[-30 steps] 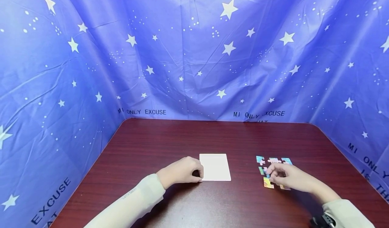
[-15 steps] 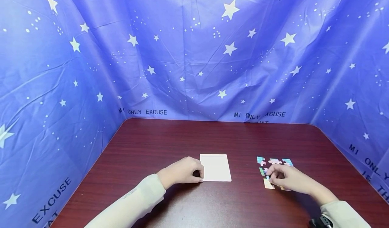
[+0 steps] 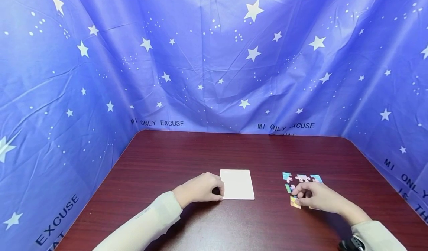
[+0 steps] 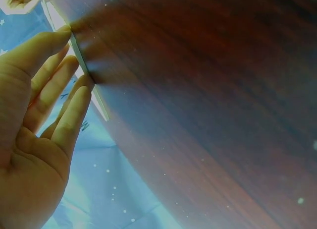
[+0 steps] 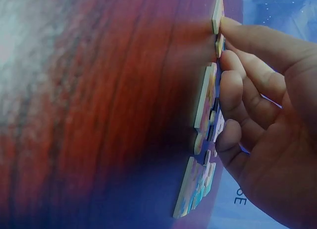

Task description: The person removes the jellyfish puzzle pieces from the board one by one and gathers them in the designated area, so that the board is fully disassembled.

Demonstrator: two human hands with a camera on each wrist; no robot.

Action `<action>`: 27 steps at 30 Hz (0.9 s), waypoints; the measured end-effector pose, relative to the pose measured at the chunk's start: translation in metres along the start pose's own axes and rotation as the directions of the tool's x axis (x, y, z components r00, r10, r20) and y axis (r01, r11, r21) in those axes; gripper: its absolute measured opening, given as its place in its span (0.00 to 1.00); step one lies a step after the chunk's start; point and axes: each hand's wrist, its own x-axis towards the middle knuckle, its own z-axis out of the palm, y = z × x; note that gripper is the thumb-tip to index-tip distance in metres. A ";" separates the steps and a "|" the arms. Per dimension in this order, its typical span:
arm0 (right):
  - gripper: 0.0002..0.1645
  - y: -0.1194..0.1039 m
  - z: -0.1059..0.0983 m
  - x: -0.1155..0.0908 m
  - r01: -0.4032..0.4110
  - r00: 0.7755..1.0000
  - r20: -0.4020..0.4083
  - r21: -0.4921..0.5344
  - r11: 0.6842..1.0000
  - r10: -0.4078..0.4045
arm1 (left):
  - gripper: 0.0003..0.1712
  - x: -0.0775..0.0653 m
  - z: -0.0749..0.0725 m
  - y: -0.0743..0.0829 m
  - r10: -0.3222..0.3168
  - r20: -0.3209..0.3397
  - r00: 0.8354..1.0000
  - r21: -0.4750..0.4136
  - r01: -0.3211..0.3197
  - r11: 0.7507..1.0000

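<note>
A plain white square board (image 3: 238, 186) lies flat near the middle of the table. My left hand (image 3: 202, 187) is at its left side, the fingertips (image 4: 85, 81) and thumb touching that edge without gripping it. At right, my right hand (image 3: 317, 197) is over several jigsaw pieces, its thumb and index finger pinching a yellow puzzle piece (image 3: 295, 202) at the near left of the group. In the right wrist view the thumb meets this piece's edge (image 5: 217, 14). Blue-and-pink pieces (image 3: 302, 178) lie apart in a row behind, and the hand covers others.
The dark red wooden table (image 3: 187, 150) has a blue star-printed cloth (image 3: 207, 58) hanging round its back and sides. Between the white board and the puzzle pieces lies bare tabletop. A black device (image 3: 352, 243) is strapped at the right wrist.
The yellow piece has turned and tilted slightly under the right thumb and index finger, which have shifted a little. The left hand and white board have stayed put.
</note>
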 end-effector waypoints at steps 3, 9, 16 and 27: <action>0.08 -0.001 -0.001 0.001 -0.021 1.000 0.010 0.010 1.000 0.021 | 0.05 0.000 0.000 0.000 -0.007 0.004 1.000 -0.001 0.007 1.000; 0.08 -0.001 -0.001 0.000 -0.012 1.000 0.022 0.020 1.000 0.012 | 0.04 0.000 0.001 0.001 0.008 0.002 1.000 0.013 -0.008 1.000; 0.10 -0.002 -0.007 -0.001 -0.001 1.000 -0.013 0.032 0.999 0.002 | 0.03 0.000 0.001 0.001 0.000 0.002 1.000 0.034 0.000 0.999; 0.10 -0.007 -0.013 -0.004 -0.022 0.997 -0.079 -0.068 0.997 0.017 | 0.04 0.000 0.002 -0.001 -0.011 -0.003 1.000 0.006 0.011 1.000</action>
